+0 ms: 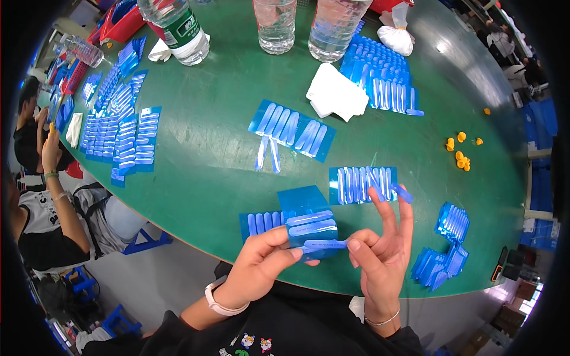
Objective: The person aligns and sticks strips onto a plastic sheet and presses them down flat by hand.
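My left hand [261, 261] is closed on a blue film sheet [304, 200] that carries several rounded blue strips. In front of it a single blue strip [325, 244] lies level, its left end under my left thumb. The thumb and index finger of my right hand [383, 267] pinch that strip's right end. My other right fingers point up, with another short blue strip [402, 193] at their tips. Just beyond them a blue sheet with a row of strips [356, 185] lies on the table. Another strip-covered sheet [261, 223] is partly hidden behind my left hand.
On the green table [208, 142], a sheet with loose strips [291, 129] lies farther off. Stacks of blue sheets stand left [122, 127], far right [380, 71] and near right [442, 261]. Bottles [178, 29], folded white tissue [337, 92] and small yellow pieces [462, 160] surround them. People sit left.
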